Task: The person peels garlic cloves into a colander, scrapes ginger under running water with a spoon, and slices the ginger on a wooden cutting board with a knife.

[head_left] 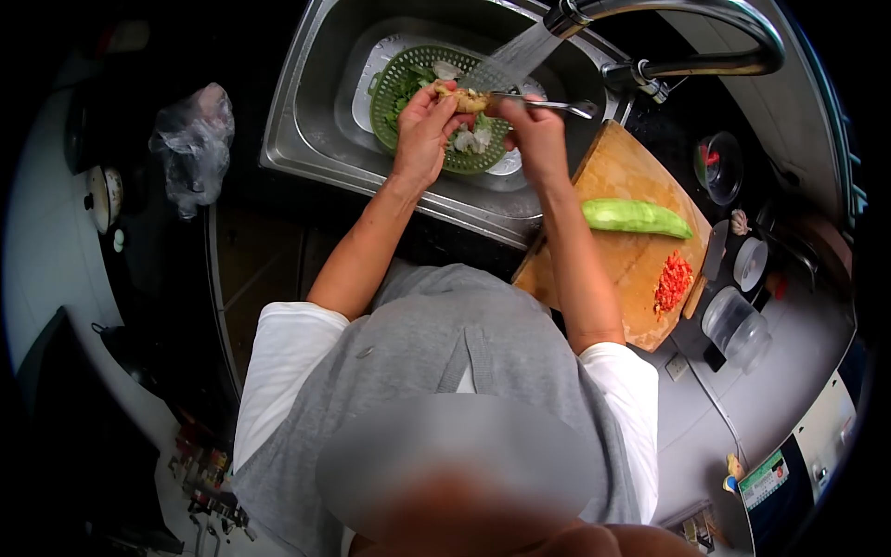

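Over the sink, my left hand point(424, 139) is closed around a knobbly piece of ginger point(469, 100). My right hand point(538, 141), slightly blurred, grips a metal spoon point(574, 108) whose one end points right; its other end lies against or very close to the ginger. Below both hands, a green plastic colander point(379, 110) sits in the sink, holding leafy greens point(401, 93) and pale white pieces point(473, 137). Water point(527, 51) runs from the faucet point(715, 63) just behind the ginger. My fingers hide part of the ginger and the spoon.
Right of the steel sink point(320, 139), a wooden cutting board point(608, 269) bears a peeled green gourd point(636, 217), chopped red pepper point(674, 282) and a knife point(713, 251) at its edge. Clear jars point(735, 327) and a garlic bulb point(740, 222) stand beyond. A plastic bag point(195, 148) lies left.
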A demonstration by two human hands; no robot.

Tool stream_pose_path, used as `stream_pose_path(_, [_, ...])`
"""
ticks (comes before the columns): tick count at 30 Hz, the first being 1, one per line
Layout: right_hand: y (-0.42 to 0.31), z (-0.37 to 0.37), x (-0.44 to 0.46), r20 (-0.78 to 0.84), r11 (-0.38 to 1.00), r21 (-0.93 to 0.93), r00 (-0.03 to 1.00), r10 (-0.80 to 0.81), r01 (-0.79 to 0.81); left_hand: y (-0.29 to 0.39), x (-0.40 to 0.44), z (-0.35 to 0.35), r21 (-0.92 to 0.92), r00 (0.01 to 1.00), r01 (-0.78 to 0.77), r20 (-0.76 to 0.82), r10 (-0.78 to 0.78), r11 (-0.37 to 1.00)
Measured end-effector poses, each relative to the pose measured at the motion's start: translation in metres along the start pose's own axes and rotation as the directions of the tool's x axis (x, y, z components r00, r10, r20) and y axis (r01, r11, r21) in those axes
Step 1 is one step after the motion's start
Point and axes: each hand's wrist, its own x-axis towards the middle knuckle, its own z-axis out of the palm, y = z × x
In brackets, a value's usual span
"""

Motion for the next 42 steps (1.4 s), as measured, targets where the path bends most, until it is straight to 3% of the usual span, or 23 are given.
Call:
stream_pose_path(2, [0.008, 0.001, 0.000, 0.034, 0.995, -0.087, 0.998, -0.055, 0.058, -0.002, 0.002, -0.001, 0.092, 0.999, -0.037, 0.042, 0.033, 0.995])
stream_pose_path(5, [0.011, -0.007, 0.013, -0.145, 0.976, 0.200, 0.988, -0.056, 0.085, 0.001, -0.003, 0.000, 0.117, 0.999, 0.009, 0.040, -0.013, 0.993])
stream_pose_path(10, [-0.005, -0.001, 0.001, -0.006, 0.958, 0.287, 1.000, 0.024, -0.021, -0.006, -0.001, 0.001, 0.164, 0.992, -0.121, 0.059, 0.112, 0.979])
stream_pose_path(11, [-0.001, 0.002, 0.003, -0.052, 0.966, 0.251, 0.996, 0.074, -0.059, -0.007, 0.000, 0.002, 0.224, 0.985, -0.165, 0.076, 0.152, 0.960])
stream_pose_path(15, [0.010, 0.007, 0.004, -0.093, 0.996, 0.084, 0.996, -0.014, 0.022, -0.005, -0.005, 0.006, 0.423, 0.956, -0.293, 0.159, 0.248, 0.857])
stream_pose_path(16, [0.012, 0.006, 0.006, -0.097, 0.963, -0.186, 0.971, -0.217, 0.196, -0.004, -0.006, 0.006, 0.524, 0.947, -0.320, 0.191, 0.257, 0.789])
stream_pose_path(17, [0.014, 0.005, 0.007, -0.044, 0.828, -0.439, 0.912, -0.407, 0.348, -0.004, -0.007, 0.006, 0.615, 0.938, -0.346, 0.225, 0.264, 0.708])
stream_pose_path(18, [0.015, 0.005, 0.007, -0.044, 0.829, -0.438, 0.912, -0.407, 0.348, -0.003, -0.007, 0.005, 0.616, 0.938, -0.346, 0.224, 0.264, 0.707])
stream_pose_path(20, [0.015, 0.005, 0.008, 0.085, 0.544, -0.692, 0.802, -0.592, 0.475, 0.000, -0.006, 0.003, 0.800, 0.873, -0.477, 0.384, 0.302, 0.364])
stream_pose_path(22, [0.006, -0.001, 0.009, 0.146, 0.532, -0.697, 0.822, -0.550, 0.480, 0.002, -0.007, 0.007, 0.773, 0.861, -0.497, 0.382, 0.337, 0.395])
stream_pose_path(23, [-0.001, -0.003, 0.010, 0.012, 0.885, -0.385, 0.961, -0.277, 0.260, 0.003, -0.007, 0.008, 0.746, 0.850, -0.514, 0.376, 0.370, 0.423])
stream_pose_path(24, [-0.005, -0.007, 0.010, 0.009, 0.998, 0.014, 0.998, 0.056, -0.056, 0.003, -0.006, 0.006, 0.747, 0.850, -0.513, 0.375, 0.370, 0.424])
stream_pose_path(25, [-0.003, -0.021, 0.015, 0.112, 0.971, 0.194, 0.986, 0.120, -0.140, 0.003, -0.004, 0.003, 0.719, 0.862, -0.497, 0.344, 0.374, 0.486])
stream_pose_path(26, [-0.003, -0.021, 0.014, 0.112, 0.971, 0.194, 0.986, 0.119, -0.140, 0.003, -0.003, 0.001, 0.686, 0.872, -0.482, 0.314, 0.376, 0.545])
stream_pose_path(28, [-0.004, -0.018, 0.011, 0.021, 0.984, 0.147, 0.995, 0.099, -0.101, 0.004, -0.003, 0.000, 0.700, 0.863, -0.497, 0.336, 0.377, 0.513])
stream_pose_path(30, [-0.007, -0.007, 0.006, 0.044, 0.991, -0.124, 0.998, 0.047, -0.041, 0.003, -0.005, 0.000, 0.712, 0.857, -0.507, 0.360, 0.369, 0.485])
stream_pose_path(32, [0.007, -0.001, 0.011, 0.063, 0.857, -0.447, 0.964, -0.258, 0.258, 0.002, -0.006, 0.000, 0.727, 0.799, -0.588, 0.456, 0.391, 0.354])
stream_pose_path(34, [0.007, 0.000, 0.011, 0.043, 0.850, -0.456, 0.960, -0.275, 0.264, 0.001, -0.006, -0.002, 0.714, 0.778, -0.617, 0.491, 0.392, 0.329])
stream_pose_path(36, [0.006, -0.002, 0.012, -0.024, 0.980, -0.198, 0.999, -0.023, 0.017, 0.002, -0.006, -0.004, 0.704, 0.756, -0.644, 0.522, 0.396, 0.300])
stream_pose_path(38, [0.005, -0.005, 0.013, -0.081, 0.996, 0.083, 0.996, 0.031, -0.024, 0.001, -0.007, -0.005, 0.669, 0.795, -0.602, 0.452, 0.405, 0.435])
stream_pose_path(41, [-0.009, -0.007, 0.007, -0.059, 0.986, 0.147, 0.995, 0.086, -0.076, 0.005, -0.008, -0.003, 0.685, 0.802, -0.593, 0.455, 0.386, 0.423])
stream_pose_path(42, [-0.014, -0.002, 0.003, -0.026, 0.997, -0.030, 0.997, 0.069, -0.069, 0.007, -0.009, -0.001, 0.685, 0.803, -0.591, 0.454, 0.386, 0.426])
